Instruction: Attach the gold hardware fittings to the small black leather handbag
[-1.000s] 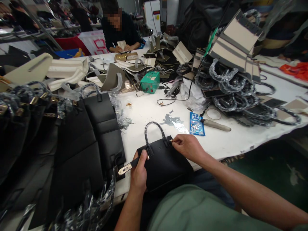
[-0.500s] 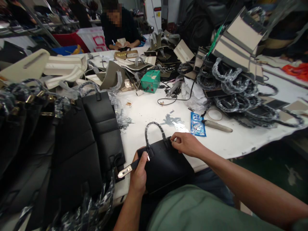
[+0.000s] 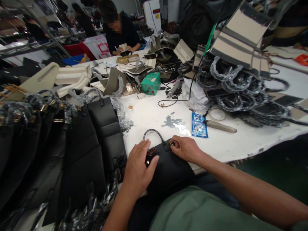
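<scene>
A black handbag (image 3: 172,173) leans at the table's front edge, close to my body. Its curved handle (image 3: 154,131), wrapped in clear film, stands up from the top. My left hand (image 3: 139,166) is at the bag's upper left, thumb and fingers around a dark strap with a shiny metal plate (image 3: 151,151). The fingers partly cover that strap. At the top right corner my right hand (image 3: 184,147) is closed in a pinch on a small shiny metal fitting (image 3: 172,144), mostly hidden by the fingertips.
Black bags (image 3: 81,150) with wrapped handles stand in a row at left. Flat metal plates (image 3: 172,122), a blue packet (image 3: 199,125), a tape-wrapped tool (image 3: 221,126) and a green box (image 3: 150,84) lie beyond. Bag parts (image 3: 238,77) pile up right. A person (image 3: 120,35) sits opposite.
My left hand has turned over and moved onto the bag's front; the metal-tipped strap that stuck out left now lies under it. My right hand stays at the right corner. The view shifted slightly.
</scene>
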The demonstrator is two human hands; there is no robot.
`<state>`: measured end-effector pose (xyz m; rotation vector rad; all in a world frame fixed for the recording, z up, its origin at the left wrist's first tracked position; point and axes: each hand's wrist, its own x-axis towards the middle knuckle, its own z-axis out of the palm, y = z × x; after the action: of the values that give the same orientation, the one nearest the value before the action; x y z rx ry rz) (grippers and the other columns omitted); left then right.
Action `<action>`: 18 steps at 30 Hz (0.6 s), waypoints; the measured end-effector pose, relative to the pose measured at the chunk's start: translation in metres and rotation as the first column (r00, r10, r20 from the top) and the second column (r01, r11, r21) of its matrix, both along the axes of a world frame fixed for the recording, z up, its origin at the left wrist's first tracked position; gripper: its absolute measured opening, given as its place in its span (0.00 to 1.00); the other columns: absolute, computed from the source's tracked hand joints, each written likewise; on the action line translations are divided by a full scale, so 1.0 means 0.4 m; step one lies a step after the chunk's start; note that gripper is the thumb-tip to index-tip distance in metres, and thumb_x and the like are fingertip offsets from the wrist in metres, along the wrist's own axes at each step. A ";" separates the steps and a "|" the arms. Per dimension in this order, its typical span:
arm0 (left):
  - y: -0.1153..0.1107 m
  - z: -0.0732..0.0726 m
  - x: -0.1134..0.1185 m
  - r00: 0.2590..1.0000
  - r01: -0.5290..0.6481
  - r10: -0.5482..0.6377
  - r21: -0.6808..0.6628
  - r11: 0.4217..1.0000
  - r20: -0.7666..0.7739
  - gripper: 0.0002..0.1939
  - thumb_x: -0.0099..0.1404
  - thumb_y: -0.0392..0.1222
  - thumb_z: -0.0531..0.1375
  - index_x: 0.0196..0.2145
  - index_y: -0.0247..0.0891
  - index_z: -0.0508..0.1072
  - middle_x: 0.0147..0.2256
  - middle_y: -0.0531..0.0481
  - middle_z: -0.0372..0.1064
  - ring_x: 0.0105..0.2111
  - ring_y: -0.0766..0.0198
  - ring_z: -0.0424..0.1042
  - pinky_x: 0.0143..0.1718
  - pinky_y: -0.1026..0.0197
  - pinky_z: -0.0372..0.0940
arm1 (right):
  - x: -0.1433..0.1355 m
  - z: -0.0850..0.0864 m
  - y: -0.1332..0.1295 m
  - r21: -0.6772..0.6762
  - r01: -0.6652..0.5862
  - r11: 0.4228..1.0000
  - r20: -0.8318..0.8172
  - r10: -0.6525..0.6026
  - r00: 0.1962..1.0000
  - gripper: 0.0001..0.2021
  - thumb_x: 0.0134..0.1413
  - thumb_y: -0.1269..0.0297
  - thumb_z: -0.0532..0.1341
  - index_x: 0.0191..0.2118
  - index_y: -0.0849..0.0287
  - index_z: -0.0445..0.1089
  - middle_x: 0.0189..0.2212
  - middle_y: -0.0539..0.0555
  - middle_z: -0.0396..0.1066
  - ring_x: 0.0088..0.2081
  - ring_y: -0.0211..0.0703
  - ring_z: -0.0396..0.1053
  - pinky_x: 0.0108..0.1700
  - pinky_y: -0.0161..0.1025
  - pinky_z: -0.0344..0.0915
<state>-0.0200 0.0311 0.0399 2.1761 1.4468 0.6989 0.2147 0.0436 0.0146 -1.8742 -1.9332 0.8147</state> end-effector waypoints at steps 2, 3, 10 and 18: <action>0.013 -0.017 0.051 0.982 0.136 -0.141 -0.049 0.990 -0.127 0.27 0.63 0.46 0.60 0.59 0.41 0.66 0.58 0.37 0.66 0.60 0.44 0.62 0.66 0.42 0.44 | -0.001 -0.002 -0.002 0.011 0.007 1.000 -0.006 -0.007 1.000 0.05 0.52 0.66 0.62 0.35 0.51 0.73 0.22 0.44 0.72 0.26 0.39 0.68 0.28 0.35 0.50; 0.019 -0.027 0.076 0.969 0.158 -0.168 -0.065 0.985 -0.183 0.28 0.63 0.46 0.60 0.60 0.38 0.66 0.57 0.34 0.67 0.59 0.43 0.63 0.66 0.41 0.42 | -0.001 -0.003 -0.003 0.015 0.011 1.000 -0.009 -0.011 1.000 0.05 0.51 0.66 0.62 0.35 0.51 0.73 0.22 0.44 0.72 0.26 0.39 0.68 0.28 0.35 0.51; 0.050 -0.025 0.147 0.913 0.062 -0.094 -0.093 0.994 -0.397 0.25 0.59 0.49 0.62 0.51 0.34 0.71 0.44 0.31 0.72 0.48 0.37 0.68 0.51 0.41 0.57 | 0.001 -0.023 -0.029 0.106 0.034 0.994 -0.069 -0.027 0.997 0.06 0.52 0.67 0.62 0.36 0.52 0.73 0.22 0.44 0.71 0.26 0.38 0.68 0.30 0.34 0.55; 0.099 -0.004 0.129 0.934 0.025 -0.161 -0.392 0.920 -0.318 0.21 0.51 0.55 0.66 0.39 0.40 0.74 0.37 0.45 0.76 0.38 0.50 0.73 0.35 0.57 0.62 | 0.017 -0.055 -0.086 0.227 0.031 0.973 -0.259 0.030 0.965 0.08 0.56 0.67 0.62 0.41 0.51 0.74 0.28 0.45 0.72 0.28 0.37 0.68 0.32 0.34 0.61</action>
<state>0.0314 0.0708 0.0382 2.1006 1.4793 -0.0163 0.2215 0.0092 -0.0072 -1.5480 -1.7791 0.7590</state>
